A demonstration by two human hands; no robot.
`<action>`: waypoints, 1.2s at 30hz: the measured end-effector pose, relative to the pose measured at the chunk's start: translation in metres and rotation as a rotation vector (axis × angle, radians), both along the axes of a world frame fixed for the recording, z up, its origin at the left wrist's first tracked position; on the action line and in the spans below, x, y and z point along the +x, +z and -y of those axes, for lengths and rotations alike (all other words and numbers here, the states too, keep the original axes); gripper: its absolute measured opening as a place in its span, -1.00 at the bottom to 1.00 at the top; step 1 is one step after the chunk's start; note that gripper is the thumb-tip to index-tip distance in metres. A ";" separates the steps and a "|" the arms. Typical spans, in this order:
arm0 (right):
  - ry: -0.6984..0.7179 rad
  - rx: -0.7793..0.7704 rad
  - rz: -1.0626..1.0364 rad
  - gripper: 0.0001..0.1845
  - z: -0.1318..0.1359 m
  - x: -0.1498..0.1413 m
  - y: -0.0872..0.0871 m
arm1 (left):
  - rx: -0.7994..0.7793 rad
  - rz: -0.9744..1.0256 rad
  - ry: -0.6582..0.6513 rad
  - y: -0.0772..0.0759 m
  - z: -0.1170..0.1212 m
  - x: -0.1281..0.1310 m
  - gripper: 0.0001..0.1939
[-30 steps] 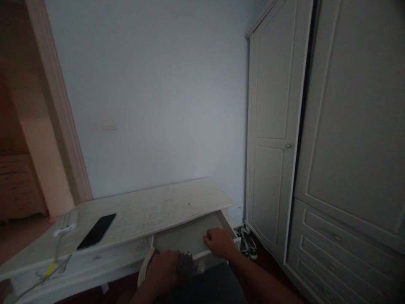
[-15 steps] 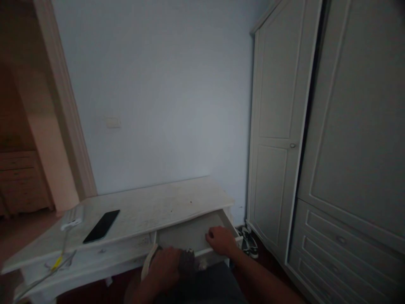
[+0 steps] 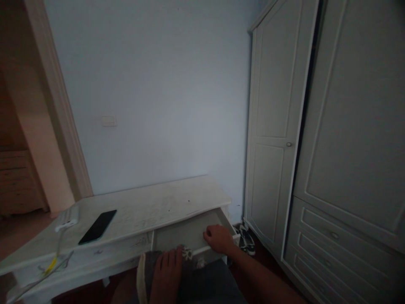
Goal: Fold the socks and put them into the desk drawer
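A dark grey cloth bundle (image 3: 186, 254) with a white pattern and a cream edge lies low in the head view, just in front of the desk. My left hand (image 3: 167, 268) is closed over it, fingers side by side across its top. A pulled-out drawer (image 3: 180, 235) shows its pale bottom to the right of the desk's middle. Over the drawer's front edge, my right hand (image 3: 219, 239) is curled into a fist. What its fingers hold, if anything, is hidden.
On the white desk (image 3: 177, 198) lie a black phone (image 3: 98, 227) and a white power strip (image 3: 67, 218). A cable with a yellow tag (image 3: 50, 265) hangs off the front. Shoes (image 3: 247, 241) stand between the desk and the wardrobe (image 3: 268, 177).
The fingers of my left hand have spread flatter over the cloth bundle, which now shows more of its pattern. My right hand stays at the drawer. The view has shifted slightly.
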State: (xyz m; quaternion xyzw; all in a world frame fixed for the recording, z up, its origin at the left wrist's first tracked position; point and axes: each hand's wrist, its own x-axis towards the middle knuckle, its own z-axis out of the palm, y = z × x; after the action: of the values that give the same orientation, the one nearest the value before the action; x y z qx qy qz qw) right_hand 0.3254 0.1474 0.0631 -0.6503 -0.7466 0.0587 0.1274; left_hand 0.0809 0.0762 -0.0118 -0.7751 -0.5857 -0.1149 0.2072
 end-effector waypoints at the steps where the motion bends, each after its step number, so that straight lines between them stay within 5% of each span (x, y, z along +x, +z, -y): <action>1: -0.001 -0.001 0.001 -0.60 0.000 0.000 0.000 | -0.087 0.004 0.006 0.012 -0.001 0.003 -0.39; 6: 0.003 -0.002 0.004 -0.59 -0.001 -0.001 0.000 | -0.457 0.043 -0.007 0.067 -0.006 0.010 -0.41; 14: 0.010 -0.009 0.015 -0.57 -0.001 0.000 0.001 | -0.637 0.052 -0.094 0.097 -0.035 -0.001 -0.56; 19: 0.005 -0.014 0.023 -0.57 0.000 0.000 0.002 | -0.676 0.036 -0.091 0.096 -0.044 0.000 -0.45; 28: 0.010 -0.014 0.025 -0.57 0.000 0.000 0.001 | -0.294 0.113 0.003 0.053 0.000 0.025 -0.47; 36: 0.011 -0.012 0.028 -0.56 -0.001 -0.001 0.001 | -0.546 0.123 -0.095 0.082 -0.021 0.011 -0.62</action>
State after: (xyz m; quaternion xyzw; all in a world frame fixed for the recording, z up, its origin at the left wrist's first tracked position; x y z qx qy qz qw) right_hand 0.3243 0.1482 0.0642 -0.6479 -0.7514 0.0546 0.1127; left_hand 0.0920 0.0976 0.0697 -0.8205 -0.5693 -0.0092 -0.0507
